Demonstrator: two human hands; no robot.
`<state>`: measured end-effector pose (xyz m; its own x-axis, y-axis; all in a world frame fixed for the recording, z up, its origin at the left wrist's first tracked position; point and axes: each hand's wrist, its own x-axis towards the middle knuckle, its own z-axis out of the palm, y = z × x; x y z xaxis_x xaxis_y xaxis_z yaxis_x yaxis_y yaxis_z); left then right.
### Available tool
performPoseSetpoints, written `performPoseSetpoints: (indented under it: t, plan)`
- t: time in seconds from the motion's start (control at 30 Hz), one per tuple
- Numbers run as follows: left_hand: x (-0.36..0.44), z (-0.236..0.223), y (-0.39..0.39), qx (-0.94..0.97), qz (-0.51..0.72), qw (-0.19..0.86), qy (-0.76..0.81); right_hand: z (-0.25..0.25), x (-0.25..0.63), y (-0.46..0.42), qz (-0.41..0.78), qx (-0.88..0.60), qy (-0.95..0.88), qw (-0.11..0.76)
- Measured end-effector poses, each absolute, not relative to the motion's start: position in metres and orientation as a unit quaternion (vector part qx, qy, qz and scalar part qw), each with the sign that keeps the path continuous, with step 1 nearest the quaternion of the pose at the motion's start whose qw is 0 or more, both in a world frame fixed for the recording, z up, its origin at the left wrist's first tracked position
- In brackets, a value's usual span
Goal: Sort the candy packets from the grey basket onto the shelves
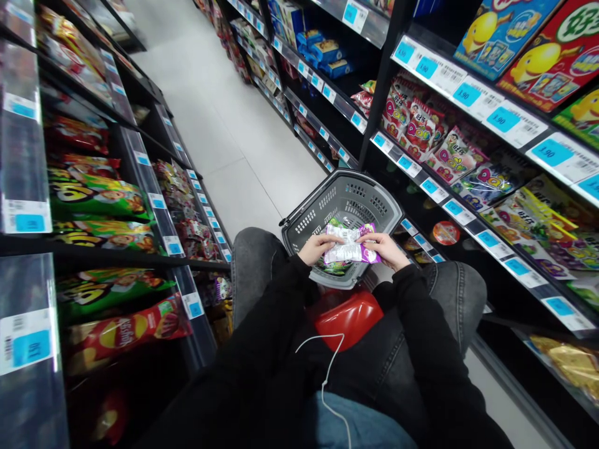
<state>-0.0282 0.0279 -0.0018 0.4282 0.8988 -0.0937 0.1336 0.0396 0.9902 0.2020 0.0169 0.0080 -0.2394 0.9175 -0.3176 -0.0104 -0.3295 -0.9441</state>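
Between both hands is a small white and purple candy packet (349, 244), its printed side facing up. My left hand (317, 248) grips its left end, thumb on top. My right hand (385, 249) grips the right end in the same way, thumb laid over the purple edge. The packet is held above a grey shopping basket (322, 201) with slotted walls. Inside the basket lie green packets (334, 268), partly covered by the held packet and the hands.
Shelves with blue price tags line both sides. Candy bags (418, 128) and boxed snacks (508, 37) fill the right shelves; chip bags (98, 193) lie on the left. A red object (350, 318) sits between my knees. Grey floor (224, 125) runs ahead.
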Motion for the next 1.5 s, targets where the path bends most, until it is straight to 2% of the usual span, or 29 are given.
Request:
performPoseSetpoints:
  t: [0.33, 0.57, 0.8, 1.03, 1.23, 1.4, 1.5]
  plan:
    - [-0.02, -0.003, 0.025, 0.593, 0.378, 0.52, 0.485, 0.007, 0.195, 0.018, 0.654, -0.515, -0.413, 0.37]
    - [-0.02, -0.009, 0.025, 0.622, 0.362, 0.537, 0.44, 0.004, 0.193, 0.016, 0.639, -0.513, -0.451, 0.355]
    - [-0.021, -0.014, 0.025, 0.662, 0.35, 0.427, 0.507, -0.002, 0.177, 0.012, 0.488, -0.621, -0.499, 0.357]
    - [-0.018, -0.013, 0.023, 0.613, 0.414, 0.361, 0.568, -0.007, 0.162, 0.009, 0.434, -0.61, -0.535, 0.391]
    - [-0.018, -0.018, 0.03, 0.522, 0.443, 0.424, 0.592, -0.004, 0.161, 0.013, 0.445, -0.579, -0.552, 0.401]
    - [-0.018, -0.028, 0.035, 0.453, 0.43, 0.472, 0.622, -0.005, 0.164, 0.014, 0.439, -0.571, -0.564, 0.405]
    - [-0.023, -0.032, 0.035, 0.477, 0.394, 0.509, 0.599, -0.004, 0.168, 0.013, 0.443, -0.555, -0.579, 0.402]
